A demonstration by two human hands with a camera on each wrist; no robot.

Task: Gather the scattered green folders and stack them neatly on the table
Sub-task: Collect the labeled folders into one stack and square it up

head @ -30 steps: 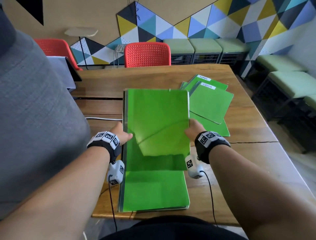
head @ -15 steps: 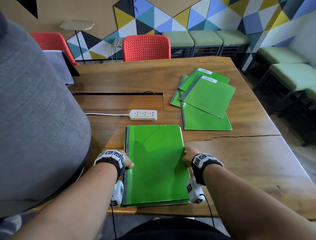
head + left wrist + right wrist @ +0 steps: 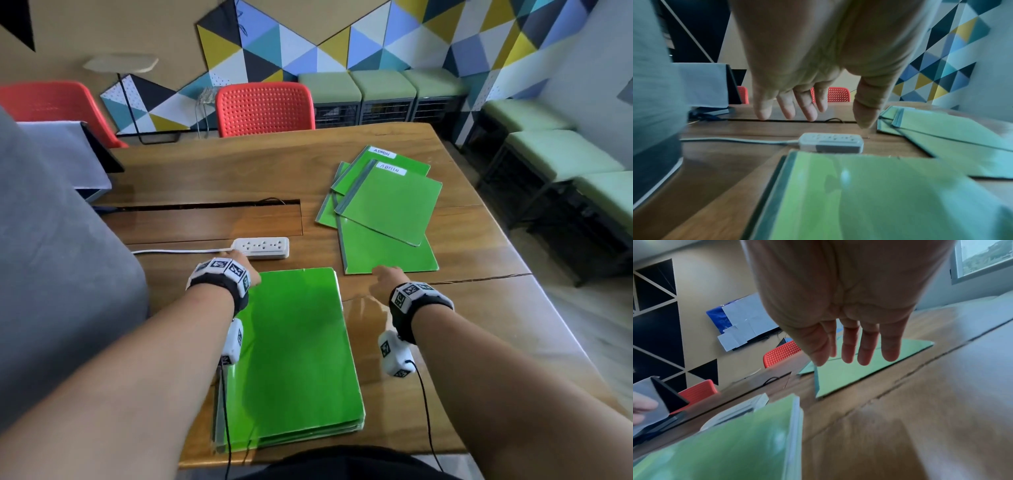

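A neat stack of green folders lies flat at the table's near edge, seen also in the left wrist view and the right wrist view. Several loose green folders lie fanned at the back right, two with white ADMIN labels. My left hand hovers over the stack's far left corner, fingers straight and holding nothing. My right hand hangs just short of the lowest loose folder, fingers straight and empty.
A white power strip with its cord lies just beyond the stack. A cable slot crosses the wooden table. A grey-covered object stands at the left. Red chairs and green stools ring the table.
The hands laid the upright bundle of folders flat on the table, then let go. Both hands have since moved forward, the right one toward the loose folders.
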